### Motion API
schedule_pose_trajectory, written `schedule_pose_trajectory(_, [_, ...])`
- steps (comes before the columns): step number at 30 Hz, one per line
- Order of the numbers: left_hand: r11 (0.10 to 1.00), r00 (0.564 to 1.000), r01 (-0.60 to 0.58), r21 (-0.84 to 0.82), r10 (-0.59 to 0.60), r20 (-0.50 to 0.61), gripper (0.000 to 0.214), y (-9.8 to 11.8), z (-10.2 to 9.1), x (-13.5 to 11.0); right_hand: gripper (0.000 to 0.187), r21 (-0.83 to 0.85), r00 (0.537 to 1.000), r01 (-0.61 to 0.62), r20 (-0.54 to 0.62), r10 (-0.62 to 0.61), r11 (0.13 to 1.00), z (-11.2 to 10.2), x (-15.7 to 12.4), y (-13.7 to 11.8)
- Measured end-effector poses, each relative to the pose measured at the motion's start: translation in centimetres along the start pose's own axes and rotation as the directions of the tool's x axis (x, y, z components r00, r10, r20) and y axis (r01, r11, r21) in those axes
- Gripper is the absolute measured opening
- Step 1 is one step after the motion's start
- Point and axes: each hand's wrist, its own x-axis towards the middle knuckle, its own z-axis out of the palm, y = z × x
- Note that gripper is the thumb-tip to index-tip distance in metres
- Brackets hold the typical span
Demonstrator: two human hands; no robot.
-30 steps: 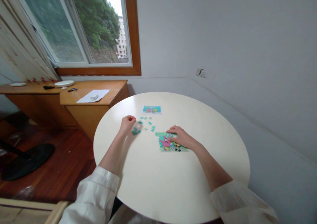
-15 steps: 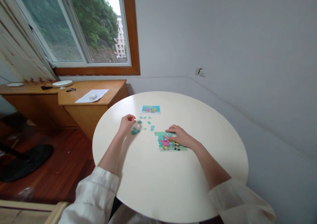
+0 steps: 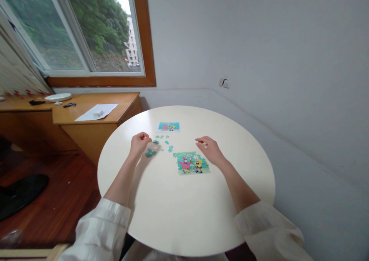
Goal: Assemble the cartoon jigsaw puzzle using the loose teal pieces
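Note:
A partly joined jigsaw puzzle point(image 3: 188, 164) lies flat on the round table, showing a pink starfish, a yellow sponge figure and a pale figure between them. Its upper right edge is uneven. My right hand point(image 3: 211, 150) hovers just beyond that corner, thumb and fingers apart with nothing between them. At the left, my left hand point(image 3: 140, 142) is held above the table, fingertips pinched together; whatever they hold is too small to make out. Close by it lie several loose teal puzzle pieces point(image 3: 150, 153), some clustered and others scattered.
A small picture card point(image 3: 168, 127) of the same characters lies beyond the loose pieces on the white round table point(image 3: 184, 211). Left of it stands a wooden desk point(image 3: 127, 99) bearing a paper sheet point(image 3: 108, 109) and a white plate point(image 3: 58, 97). A wall runs along the right.
My right hand has lifted off the puzzle and moved away to its upper right, uncovering the picture. My left hand stays pinched near the loose pieces. The view has turned slightly right.

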Motion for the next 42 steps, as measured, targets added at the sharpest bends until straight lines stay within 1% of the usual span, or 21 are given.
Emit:
schedule_pose_trajectory(4, [1.000, 1.000, -0.009, -0.012, 0.009, 0.002, 0.009, 0.1, 0.0, -0.1, 0.018, -0.017, 0.997, 0.008, -0.071, -0.009, 1.000, -0.2, 0.3, 0.2])
schedule_pose_trajectory(7, [1.000, 1.000, 0.001, -0.027, -0.001, -0.001, 0.012, 0.4, 0.0, -0.3, 0.018, -0.026, 0.995, 0.011, -0.097, -0.013, 1.000, -0.2, 0.3, 0.3])
schedule_pose_trajectory(11, [0.998, 1.000, 0.015, -0.056, -0.015, -0.008, 0.015, 0.5, 0.1, -0.3, 0.018, -0.034, 0.994, 0.014, -0.105, -0.018, 0.999, -0.3, 0.3, 0.3])
schedule_pose_trajectory(17, [0.995, 1.000, -0.020, -0.102, 0.021, 0.014, 0.015, -0.2, 0.4, 0.0, 0.019, -0.022, 0.996, 0.007, -0.087, -0.009, 1.000, -0.1, 0.2, 0.6])
schedule_pose_trajectory(22, [0.998, 0.999, -0.044, -0.049, 0.045, 0.019, 0.015, -1.0, 0.7, 0.3, 0.021, -0.023, 0.997, -0.023, -0.073, 0.021, 0.999, 0.4, 0.1, 1.3])
schedule_pose_trajectory(29, [1.000, 0.999, -0.022, 0.018, 0.021, 0.030, 0.020, -1.5, 0.9, 0.5, 0.021, -0.013, 0.996, -0.064, -0.071, 0.063, 0.998, 0.8, 0.0, 2.1])
schedule_pose_trajectory(36, [0.998, 0.999, -0.037, 0.050, 0.038, -0.019, 0.025, -1.8, 1.1, 0.6, 0.023, -0.001, 0.994, -0.090, -0.057, 0.090, 0.996, 1.1, 0.1, 2.8])
schedule_pose_trajectory(39, [0.994, 0.997, -0.056, 0.091, 0.061, -0.052, 0.026, -1.8, 1.0, 0.7, 0.022, 0.016, 0.994, -0.086, -0.065, 0.087, 0.996, 1.2, 0.1, 3.0])
schedule_pose_trajectory(42, [0.991, 0.995, -0.045, 0.129, 0.056, -0.080, 0.028, -2.0, 0.7, 0.8, 0.021, 0.041, 0.993, -0.089, -0.077, 0.092, 0.995, 1.3, 0.0, 2.9])
